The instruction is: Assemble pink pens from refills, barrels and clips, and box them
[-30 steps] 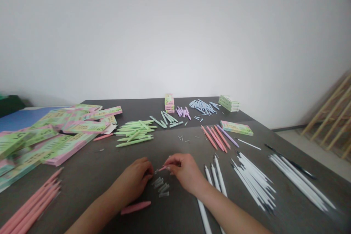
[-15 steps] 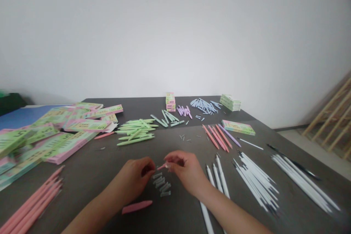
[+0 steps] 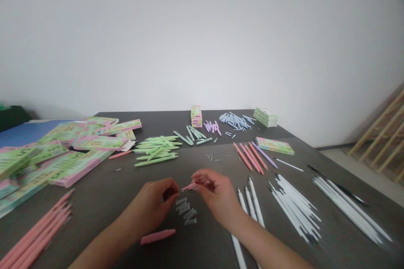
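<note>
Pink and small, a pen part [image 3: 188,186] is pinched in the fingertips of the right hand [image 3: 217,195] just above the dark worktop [image 3: 104,201]. Close beside it, the left hand [image 3: 156,205] is curled shut, though on what I cannot tell. Grey clips [image 3: 186,211] lie below both hands, a pink barrel [image 3: 157,236] nearer the left forearm.

The scene is evenly and softly lit, only faint shadows being cast on the dark desk [image 3: 104,195], while the white wall [image 3: 202,38] is rendered bright without glare, the corners are darkened and stretched, and things near the desk's side edges are smeared.
</note>
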`<move>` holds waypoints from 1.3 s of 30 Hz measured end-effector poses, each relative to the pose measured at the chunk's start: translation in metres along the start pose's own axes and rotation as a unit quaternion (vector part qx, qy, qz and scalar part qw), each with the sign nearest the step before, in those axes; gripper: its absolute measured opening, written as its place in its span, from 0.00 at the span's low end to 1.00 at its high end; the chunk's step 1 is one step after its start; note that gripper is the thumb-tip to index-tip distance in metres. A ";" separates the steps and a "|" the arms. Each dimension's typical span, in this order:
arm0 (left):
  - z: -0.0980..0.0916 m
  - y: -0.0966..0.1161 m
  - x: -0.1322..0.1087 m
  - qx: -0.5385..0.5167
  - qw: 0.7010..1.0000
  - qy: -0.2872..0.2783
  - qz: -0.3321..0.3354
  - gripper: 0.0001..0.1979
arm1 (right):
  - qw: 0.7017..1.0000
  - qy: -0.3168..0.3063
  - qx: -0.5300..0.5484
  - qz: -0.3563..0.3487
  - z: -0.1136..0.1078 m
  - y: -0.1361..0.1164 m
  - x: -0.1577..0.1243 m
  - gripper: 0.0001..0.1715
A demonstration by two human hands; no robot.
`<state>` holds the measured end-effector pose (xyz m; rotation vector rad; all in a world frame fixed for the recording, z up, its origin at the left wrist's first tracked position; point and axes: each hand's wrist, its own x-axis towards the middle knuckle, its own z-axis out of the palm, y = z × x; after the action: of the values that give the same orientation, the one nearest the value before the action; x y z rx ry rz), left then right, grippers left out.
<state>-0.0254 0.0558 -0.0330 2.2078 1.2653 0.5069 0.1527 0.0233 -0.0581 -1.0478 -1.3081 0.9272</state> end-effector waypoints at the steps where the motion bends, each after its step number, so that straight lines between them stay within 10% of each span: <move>1: 0.000 0.001 0.000 -0.004 1.000 0.007 0.000 0.08 | 1.000 0.000 -0.006 -0.003 0.000 0.000 0.000 0.06; 17: 0.005 0.005 -0.006 0.028 0.997 0.044 0.049 0.07 | 0.984 -0.032 -0.155 -0.084 -0.004 -0.014 -0.007 0.10; 39: 0.009 0.008 -0.012 0.079 0.989 0.038 0.117 0.09 | 0.996 -0.056 -0.062 0.003 -0.001 -0.007 -0.006 0.05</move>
<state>-0.0208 0.0394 -0.0357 2.5100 1.1231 0.6026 0.1533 0.0154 -0.0536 -1.1093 -1.4722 0.9296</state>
